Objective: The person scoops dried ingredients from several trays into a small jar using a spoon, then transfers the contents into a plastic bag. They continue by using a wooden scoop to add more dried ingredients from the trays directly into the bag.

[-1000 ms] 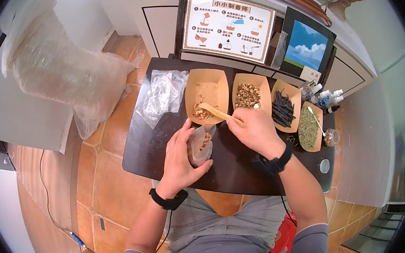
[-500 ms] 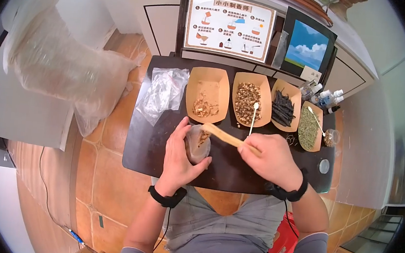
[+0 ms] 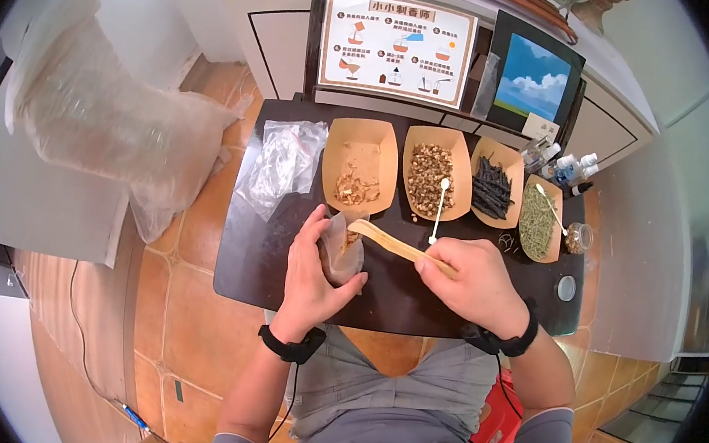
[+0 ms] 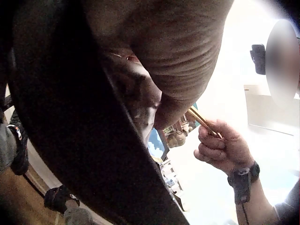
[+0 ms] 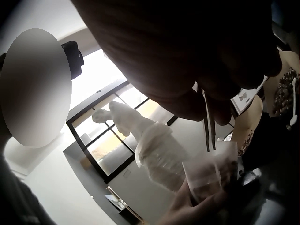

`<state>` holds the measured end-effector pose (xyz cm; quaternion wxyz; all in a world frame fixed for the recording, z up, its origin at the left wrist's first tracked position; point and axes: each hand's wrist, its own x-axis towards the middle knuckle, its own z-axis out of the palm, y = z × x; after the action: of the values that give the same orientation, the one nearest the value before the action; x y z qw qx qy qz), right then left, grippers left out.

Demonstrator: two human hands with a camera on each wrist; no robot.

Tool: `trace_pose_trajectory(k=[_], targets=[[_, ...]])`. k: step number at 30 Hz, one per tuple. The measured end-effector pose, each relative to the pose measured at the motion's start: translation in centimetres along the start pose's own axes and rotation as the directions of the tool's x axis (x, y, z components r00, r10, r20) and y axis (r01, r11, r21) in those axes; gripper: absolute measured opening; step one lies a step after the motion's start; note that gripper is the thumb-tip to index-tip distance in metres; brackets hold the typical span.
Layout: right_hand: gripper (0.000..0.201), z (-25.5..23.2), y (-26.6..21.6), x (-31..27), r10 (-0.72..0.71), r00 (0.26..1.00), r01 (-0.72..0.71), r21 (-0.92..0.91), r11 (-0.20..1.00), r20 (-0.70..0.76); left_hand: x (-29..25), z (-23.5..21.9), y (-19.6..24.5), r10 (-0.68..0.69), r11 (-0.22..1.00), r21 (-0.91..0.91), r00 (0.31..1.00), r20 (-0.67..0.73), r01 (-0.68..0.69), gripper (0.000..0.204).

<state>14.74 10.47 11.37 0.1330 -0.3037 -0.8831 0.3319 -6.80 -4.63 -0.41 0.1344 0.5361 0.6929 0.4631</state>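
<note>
My left hand (image 3: 309,278) holds a translucent pouch (image 3: 342,261) upright at the near side of the dark table, thumb on one side and fingers on the other. Brown chips show inside its mouth. Wooden tongs (image 3: 403,246) are gripped by my right hand (image 3: 481,280), their tips at the pouch's opening. In the right wrist view the two prongs of the tongs (image 5: 209,124) point down into the pouch (image 5: 211,173). Just beyond the pouch lies a cardboard tray (image 3: 362,150) with pale brown chips (image 3: 357,190) at its near end.
To the right stand cardboard trays of brown pieces (image 3: 431,165), dark sticks (image 3: 492,187) and green needles (image 3: 536,220). White scoops (image 3: 440,212) lie in two of them. Clear plastic bags (image 3: 284,160) lie at left; small bottles (image 3: 566,168) and a jar (image 3: 577,238) stand at right.
The tongs have moved from the chip tray back toward me to the pouch's mouth, with chips at their tips. My left hand has stayed around the pouch, tilting it slightly.
</note>
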Motion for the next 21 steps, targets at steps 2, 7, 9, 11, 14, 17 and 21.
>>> trace_pose_trajectory(k=[2, 7, 9, 11, 14, 17, 21], targets=[[0.020, 0.3, -0.5, 0.2, 0.002, 1.000, -0.002, -0.027, 1.000, 0.011, 0.0, 0.0, 0.2, -0.025, 0.999, -0.032, 1.000, -0.001, 0.025, 0.102], [0.026, -0.4, -0.9, 1.2, -0.123, 0.992, 0.122, -0.178, 0.976, 0.006, 0.1, -0.1, 0.1, -0.019, 1.000, -0.023, 1.000, 0.001, 0.019, 0.101], [0.030, -1.3, -0.6, 1.4, -0.103, 0.995, 0.100, -0.160, 0.982, -0.013, 0.1, -0.2, 0.2, -0.011, 1.000, -0.025, 1.000, 0.001, 0.011, 0.101], [0.034, -1.9, -0.2, 1.5, 0.015, 0.998, -0.021, -0.097, 0.995, -0.062, 0.3, -0.3, 0.7, 0.038, 0.998, 0.059, 0.999, -0.012, -0.037, 0.098], [0.038, -1.1, 1.1, 2.4, 0.055, 0.995, -0.071, -0.208, 0.976, -0.082, 0.3, 0.0, 0.4, 0.057, 0.997, 0.046, 0.998, -0.021, -0.056, 0.098], [0.039, -0.4, 0.5, 3.8, 0.104, 0.992, -0.121, -0.308, 0.944, -0.073, 0.3, -0.2, 0.4, 0.054, 0.997, 0.046, 0.999, -0.001, -0.054, 0.097], [0.043, 0.3, 0.0, 5.2, 0.143, 0.987, -0.159, -0.433, 0.887, -0.070, 0.4, -0.2, 0.5, 0.055, 0.997, 0.053, 0.998, 0.005, -0.055, 0.096]])
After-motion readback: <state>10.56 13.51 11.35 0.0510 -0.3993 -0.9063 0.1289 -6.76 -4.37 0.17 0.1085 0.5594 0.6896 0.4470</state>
